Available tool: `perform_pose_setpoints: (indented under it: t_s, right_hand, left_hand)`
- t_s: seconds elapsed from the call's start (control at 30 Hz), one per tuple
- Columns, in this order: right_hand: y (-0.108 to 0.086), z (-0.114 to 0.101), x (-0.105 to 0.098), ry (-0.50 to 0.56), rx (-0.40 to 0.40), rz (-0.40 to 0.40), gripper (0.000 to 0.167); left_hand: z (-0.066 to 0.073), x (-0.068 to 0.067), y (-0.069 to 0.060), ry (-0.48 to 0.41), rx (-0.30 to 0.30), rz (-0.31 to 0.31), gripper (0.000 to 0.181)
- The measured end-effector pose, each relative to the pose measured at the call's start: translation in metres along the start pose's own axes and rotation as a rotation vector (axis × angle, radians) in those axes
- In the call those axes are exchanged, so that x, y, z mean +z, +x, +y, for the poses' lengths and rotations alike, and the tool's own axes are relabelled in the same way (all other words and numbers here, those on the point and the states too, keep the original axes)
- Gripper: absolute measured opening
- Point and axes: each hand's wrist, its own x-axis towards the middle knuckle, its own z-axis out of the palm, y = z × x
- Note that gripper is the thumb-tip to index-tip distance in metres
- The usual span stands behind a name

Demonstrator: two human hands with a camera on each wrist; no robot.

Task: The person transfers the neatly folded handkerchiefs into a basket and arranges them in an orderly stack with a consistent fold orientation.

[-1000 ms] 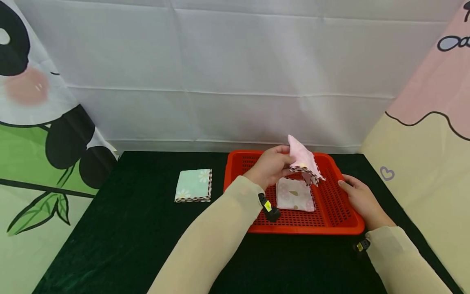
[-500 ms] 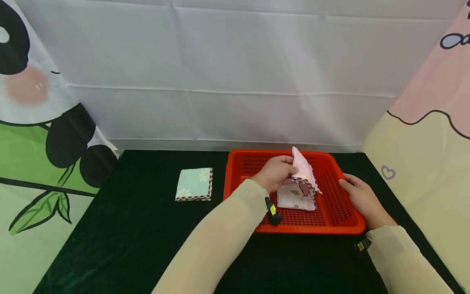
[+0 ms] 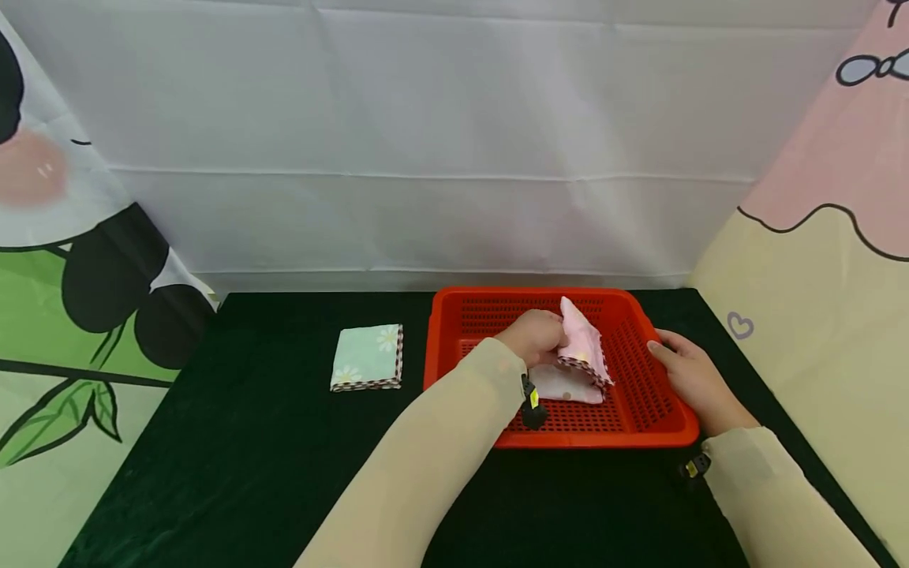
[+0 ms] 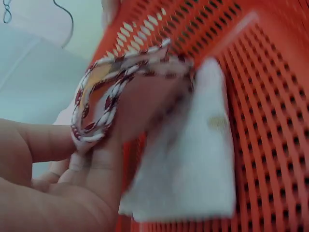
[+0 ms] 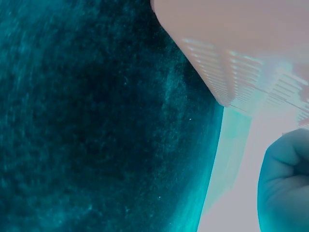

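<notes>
My left hand (image 3: 536, 335) pinches a folded pink cloth (image 3: 582, 339) with a checkered edge, held over the red basket (image 3: 529, 442). In the left wrist view the fingers (image 4: 99, 179) grip the cloth's lower corner, and its checkered layers (image 4: 113, 96) bow apart. Beneath it a white patterned cloth (image 3: 564, 385) lies in the basket, partly hidden by the pink one. My right hand (image 3: 696, 383) grips the basket's right rim, thumb on top; the other fingertips are hidden. The right wrist view shows part of that hand (image 5: 285, 183) near the basket's side (image 5: 217, 63).
A folded mint-green cloth (image 3: 367, 356) with flowers lies left of the basket on the dark green table cover (image 3: 234, 450). A white curtain (image 3: 426, 142) rises behind the table. Printed cloths hang on both sides.
My left hand has lowered the pink cloth toward the white one, which it now covers more. My right hand stays on the basket rim. The head view has shifted slightly.
</notes>
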Motion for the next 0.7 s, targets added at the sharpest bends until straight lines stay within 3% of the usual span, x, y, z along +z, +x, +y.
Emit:
perform_pose_setpoints:
  t_s: [0.17,0.3,0.37,0.47,0.6,0.7]
  right_hand:
    - [0.002,-0.001,0.001,-0.018,0.009,0.004,0.069]
    - [0.002,-0.002,0.0,-0.041,-0.002,-0.002,0.069]
    - [0.003,-0.003,0.0,-0.046,-0.007,-0.007,0.068]
    - [0.004,-0.003,0.0,-0.038,-0.009,-0.014,0.068]
    - [0.003,-0.003,0.0,-0.045,-0.003,-0.009,0.068]
    - [0.002,-0.003,-0.001,-0.055,0.004,-0.006,0.068]
  left_hand:
    - [-0.005,-0.015,0.002,0.391,-0.157,0.062,0.011]
    - [-0.007,-0.026,0.003,0.627,-0.27,-0.03,0.017]
    - [-0.007,-0.03,0.004,0.686,-0.301,-0.085,0.022]
    - [-0.007,-0.035,0.005,0.72,-0.322,-0.11,0.022]
    - [-0.006,-0.037,0.005,0.803,-0.312,-0.079,0.02]
    - [-0.001,-0.037,0.0,0.802,-0.295,-0.035,0.019]
